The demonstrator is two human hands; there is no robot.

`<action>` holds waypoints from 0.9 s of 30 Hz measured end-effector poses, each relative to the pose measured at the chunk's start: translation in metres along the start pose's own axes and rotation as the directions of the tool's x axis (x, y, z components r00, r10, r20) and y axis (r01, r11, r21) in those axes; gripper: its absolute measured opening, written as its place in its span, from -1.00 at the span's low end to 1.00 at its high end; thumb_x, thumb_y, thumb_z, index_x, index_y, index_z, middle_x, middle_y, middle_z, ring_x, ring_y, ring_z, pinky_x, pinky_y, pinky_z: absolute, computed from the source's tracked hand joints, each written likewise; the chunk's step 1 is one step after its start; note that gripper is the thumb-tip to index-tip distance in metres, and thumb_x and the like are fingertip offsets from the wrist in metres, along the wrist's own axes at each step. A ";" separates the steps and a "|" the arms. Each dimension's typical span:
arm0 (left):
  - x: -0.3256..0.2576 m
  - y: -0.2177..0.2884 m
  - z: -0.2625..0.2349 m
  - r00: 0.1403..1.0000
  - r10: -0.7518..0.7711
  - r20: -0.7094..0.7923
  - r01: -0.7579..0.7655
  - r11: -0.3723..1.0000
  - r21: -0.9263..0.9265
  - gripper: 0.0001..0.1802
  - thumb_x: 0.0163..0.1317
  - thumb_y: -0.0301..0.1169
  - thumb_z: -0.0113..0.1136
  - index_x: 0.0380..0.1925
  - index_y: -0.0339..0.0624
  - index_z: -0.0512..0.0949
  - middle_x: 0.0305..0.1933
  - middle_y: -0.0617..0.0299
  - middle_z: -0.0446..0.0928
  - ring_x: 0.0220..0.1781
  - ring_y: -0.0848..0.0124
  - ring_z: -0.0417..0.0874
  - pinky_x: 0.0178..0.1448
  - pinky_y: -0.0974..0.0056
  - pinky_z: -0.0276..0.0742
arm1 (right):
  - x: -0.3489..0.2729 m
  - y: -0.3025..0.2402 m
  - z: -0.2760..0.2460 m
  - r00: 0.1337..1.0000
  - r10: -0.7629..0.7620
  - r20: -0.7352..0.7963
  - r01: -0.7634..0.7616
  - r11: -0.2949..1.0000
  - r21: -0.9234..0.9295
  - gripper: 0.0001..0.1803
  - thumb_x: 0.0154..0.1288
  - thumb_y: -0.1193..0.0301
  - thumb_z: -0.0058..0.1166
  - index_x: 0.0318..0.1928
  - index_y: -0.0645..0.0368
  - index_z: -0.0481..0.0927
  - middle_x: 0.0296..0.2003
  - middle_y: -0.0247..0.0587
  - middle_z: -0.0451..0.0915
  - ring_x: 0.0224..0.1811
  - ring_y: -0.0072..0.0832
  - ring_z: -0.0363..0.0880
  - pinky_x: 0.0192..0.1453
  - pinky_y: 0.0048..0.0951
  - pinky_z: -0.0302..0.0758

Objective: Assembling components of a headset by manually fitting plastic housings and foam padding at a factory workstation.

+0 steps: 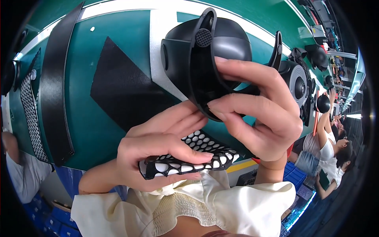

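My right hand [262,108] pinches a curved black plastic part [196,75] by its edge, with fingers closed on its inner side. A round textured pad [203,38] sits near the top of that part. A rounded black shell [233,39] stands just behind it; whether the two are joined, I cannot tell. My left hand [154,154] is closed on a black perforated strip [197,139] whose holes show white, pressed between thumb and fingers. Some left fingertips reach up to the lower end of the curved part, and their ends are partly hidden.
On the green table [85,130] lie a dark flat sheet [122,83], a wide black band [55,79] and another perforated strip [31,114]. A round ringed black part [299,85] stands to the right. Other people [335,158] are along the right; a sleeve [25,177] shows at left.
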State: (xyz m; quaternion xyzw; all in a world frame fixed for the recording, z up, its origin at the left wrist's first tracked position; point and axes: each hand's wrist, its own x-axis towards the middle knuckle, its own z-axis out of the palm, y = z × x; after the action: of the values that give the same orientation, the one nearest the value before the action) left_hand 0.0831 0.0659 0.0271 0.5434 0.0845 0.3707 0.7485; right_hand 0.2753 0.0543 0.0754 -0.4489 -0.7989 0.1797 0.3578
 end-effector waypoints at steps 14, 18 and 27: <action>-0.003 -0.003 0.002 1.000 -0.010 -0.029 0.010 1.000 -0.003 -0.75 -0.18 -0.55 0.33 -0.44 -0.43 0.54 0.13 -0.54 0.00 0.20 -0.28 0.09 0.22 -0.13 0.09 | 0.010 -0.012 -0.004 0.935 0.341 0.098 -0.352 0.926 0.134 -0.52 -0.15 0.69 0.18 -0.15 0.37 0.30 -0.29 -0.19 0.47 -0.23 -0.56 0.48 -0.13 -0.61 0.38; -0.003 0.000 0.005 0.997 -0.026 -0.072 0.025 0.999 -0.024 -0.75 -0.18 -0.55 0.33 -0.44 -0.42 0.54 0.13 -0.53 0.01 0.21 -0.26 0.09 0.22 -0.10 0.11 | 0.023 -0.009 -0.017 0.907 0.355 0.226 -0.383 0.919 0.094 -0.55 -0.09 0.68 0.12 -0.11 0.36 0.32 -0.38 -0.29 0.48 -0.33 -0.65 0.48 -0.23 -0.69 0.36; -0.005 0.002 0.004 0.993 -0.087 -0.081 0.082 0.995 -0.055 -0.76 -0.17 -0.52 0.34 -0.45 -0.39 0.53 0.13 -0.55 0.01 0.22 -0.24 0.08 0.20 -0.10 0.15 | 0.032 0.000 -0.017 0.870 0.345 0.353 -0.430 0.880 0.200 -0.47 -0.16 0.65 0.23 -0.15 0.27 0.25 -0.57 -0.39 0.42 -0.48 -0.71 0.43 -0.32 -0.70 0.38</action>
State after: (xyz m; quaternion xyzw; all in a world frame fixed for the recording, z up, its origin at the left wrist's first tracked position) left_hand 0.0812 0.0598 0.0291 0.5039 0.1288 0.3630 0.7731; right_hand 0.2771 0.0812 0.1004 -0.5144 -0.7046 0.4238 0.2437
